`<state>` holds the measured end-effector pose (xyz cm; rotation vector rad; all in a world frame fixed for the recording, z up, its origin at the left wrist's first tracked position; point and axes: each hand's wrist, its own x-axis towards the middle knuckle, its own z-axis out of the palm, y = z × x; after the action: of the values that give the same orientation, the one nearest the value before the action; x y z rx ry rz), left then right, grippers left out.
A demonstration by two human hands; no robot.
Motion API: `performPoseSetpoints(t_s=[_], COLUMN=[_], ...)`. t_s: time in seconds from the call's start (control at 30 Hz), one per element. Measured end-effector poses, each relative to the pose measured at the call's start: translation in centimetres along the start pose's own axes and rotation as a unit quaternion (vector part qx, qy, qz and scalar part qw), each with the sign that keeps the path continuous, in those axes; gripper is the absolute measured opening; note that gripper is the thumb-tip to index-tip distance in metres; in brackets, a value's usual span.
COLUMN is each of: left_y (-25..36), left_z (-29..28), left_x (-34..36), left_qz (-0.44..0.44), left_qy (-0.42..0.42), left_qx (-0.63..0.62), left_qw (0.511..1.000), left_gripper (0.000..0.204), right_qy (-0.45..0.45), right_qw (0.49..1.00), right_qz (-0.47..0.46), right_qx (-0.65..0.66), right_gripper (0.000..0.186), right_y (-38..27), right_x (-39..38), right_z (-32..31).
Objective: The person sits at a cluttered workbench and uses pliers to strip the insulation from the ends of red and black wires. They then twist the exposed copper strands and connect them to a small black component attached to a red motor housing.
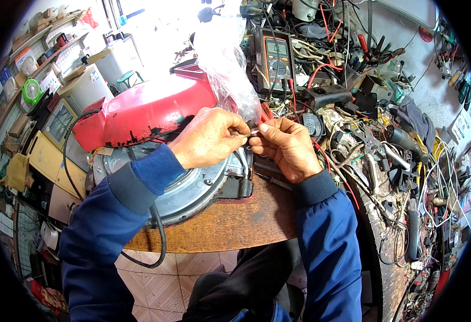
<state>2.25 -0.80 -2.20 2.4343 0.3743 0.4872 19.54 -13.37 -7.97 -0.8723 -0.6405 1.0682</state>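
My left hand (211,137) and my right hand (287,148) meet over the wooden table, fingertips almost touching. Both pinch a small, thin whitish piece (254,131) between them; its kind is too small to tell. Just below and left lies an opened appliance with a round grey metal body (184,197). Its red plastic housing (155,107) rests tilted behind my left hand, with black smears along its lower edge. A clear plastic bag (222,59) stands behind my fingers. A curved grey tube (243,163) sits on the appliance's right side, below my fingertips.
A multimeter (277,60) with red and black leads stands beyond my right hand. Tangled wires, tools and parts cover the right bench (391,236). A black cable (160,236) hangs over the table's front edge (219,246). Shelves (48,40) and a small green fan (31,91) are at left.
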Motion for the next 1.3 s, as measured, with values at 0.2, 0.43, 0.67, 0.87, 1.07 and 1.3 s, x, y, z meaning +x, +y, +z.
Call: performPoseSetpoints(t_s=[0.2,0.43,0.67,0.87,1.07,1.3], left_y=[0.03,-0.02,0.07,-0.12,-0.10,0.02], left_z=[-0.05,-0.02,-0.02,0.06,-0.01,0.01], left_x=[-0.06,-0.04,-0.04,-0.01,-0.07,-0.09], left_qz=[-0.004,0.001,0.003,0.006,0.009,0.011], left_qy=[-0.002,-0.001,0.001,0.000,-0.003,-0.003], left_qx=[-0.011,-0.004,-0.007,-0.012,-0.013,-0.021], left_qw=[1.000,1.000,1.000,1.000,1.000,1.000], left_gripper=[0.017,0.017,0.018,0.018,0.018,0.018], right_qy=[0.001,0.009,0.017,0.024,0.021,0.024], right_qw=[1.000,1.000,0.999,0.999,0.999,0.997], right_qz=[-0.004,-0.014,-0.022,-0.028,-0.033,-0.047], right_qx=[-0.005,-0.013,-0.028,-0.037,-0.038,-0.048], right_gripper=[0.013,0.014,0.016,0.016,0.017,0.019], right_y=[-0.03,0.05,0.13,0.17,0.27,0.41], right_x=[-0.02,-0.02,-0.06,-0.10,-0.04,-0.06], right_z=[0.13,0.27,0.28,0.36,0.38,0.40])
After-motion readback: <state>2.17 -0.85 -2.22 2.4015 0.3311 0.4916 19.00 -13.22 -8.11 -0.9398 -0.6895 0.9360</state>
